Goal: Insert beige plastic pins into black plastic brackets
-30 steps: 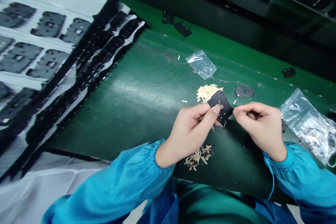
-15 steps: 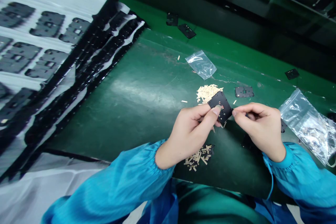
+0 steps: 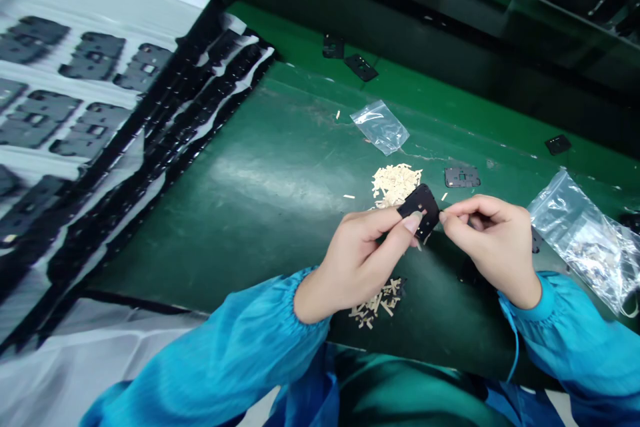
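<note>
Two hands on this one: left hand (image 3: pixel 357 260) and right hand (image 3: pixel 487 247) both pinching a black cutout plate (image 3: pixel 419 208) at its edges. A pile of beige slivers (image 3: pixel 395 183) sits right behind the plate on the green bench (image 3: pixel 250 233), with another pile just below it.

Plate (image 3: pixel 419 203): matte black, dotted with small holes
Slivers (image 3: pixel 395 183): pale cream, in a loose heap
Bench (image 3: pixel 280 227): dark green, scuffed with whitish streaks
Sleeves (image 3: pixel 210 340): bright glossy blue
Plastic bag (image 3: pixel 585 240): clear, with silvery glints
Sheet (image 3: pixel 100 20): white, with rows of dark grey plates
</note>
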{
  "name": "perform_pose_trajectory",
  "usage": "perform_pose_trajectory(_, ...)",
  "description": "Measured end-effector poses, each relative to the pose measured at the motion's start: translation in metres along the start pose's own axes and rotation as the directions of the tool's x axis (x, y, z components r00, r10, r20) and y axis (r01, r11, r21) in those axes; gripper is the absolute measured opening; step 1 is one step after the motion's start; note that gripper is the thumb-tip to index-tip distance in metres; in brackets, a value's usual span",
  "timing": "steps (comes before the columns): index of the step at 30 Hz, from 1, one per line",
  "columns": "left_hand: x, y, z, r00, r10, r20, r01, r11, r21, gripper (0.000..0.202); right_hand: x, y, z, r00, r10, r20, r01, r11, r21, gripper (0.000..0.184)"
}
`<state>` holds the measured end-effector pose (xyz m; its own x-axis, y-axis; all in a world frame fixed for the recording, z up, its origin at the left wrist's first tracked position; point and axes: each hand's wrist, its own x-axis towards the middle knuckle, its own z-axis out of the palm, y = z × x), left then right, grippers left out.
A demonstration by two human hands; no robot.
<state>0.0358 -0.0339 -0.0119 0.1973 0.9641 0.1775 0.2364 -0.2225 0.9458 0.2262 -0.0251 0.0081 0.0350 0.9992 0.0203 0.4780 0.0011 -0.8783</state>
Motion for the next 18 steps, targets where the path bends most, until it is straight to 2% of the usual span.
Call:
perform_pose_trajectory(2, 0.001, 0.000, -0.001, 1.000, 0.000, -0.007, 0.000, 1.000, -0.006, 0.033, 0.001, 0.000, 0.000, 0.999, 0.053, 0.005, -0.053, 0.998, 0.034, 0.004)
perform_pose_trajectory(6, 0.004, 0.002, -0.004, 0.997, -0.070, -0.044, 0.067, 0.995, -0.072, 0.036, 0.003, 0.000, -0.001, 0.992, 0.127, 0.024, -0.129, 0.985, 0.116, 0.014)
perform_pose_trajectory(10, 0.007, 0.003, -0.005, 0.984, -0.166, -0.068, 0.155, 0.979, -0.135, 0.038, 0.006, -0.004, -0.007, 0.984, 0.145, 0.101, -0.162, 0.970, 0.182, 0.009)
perform_pose_trajectory(18, 0.011, 0.007, -0.005, 0.964, -0.266, -0.021, 0.256, 0.942, -0.215, 0.040, 0.009, -0.008, -0.010, 0.974, 0.150, 0.173, -0.186, 0.957, 0.220, 0.009)
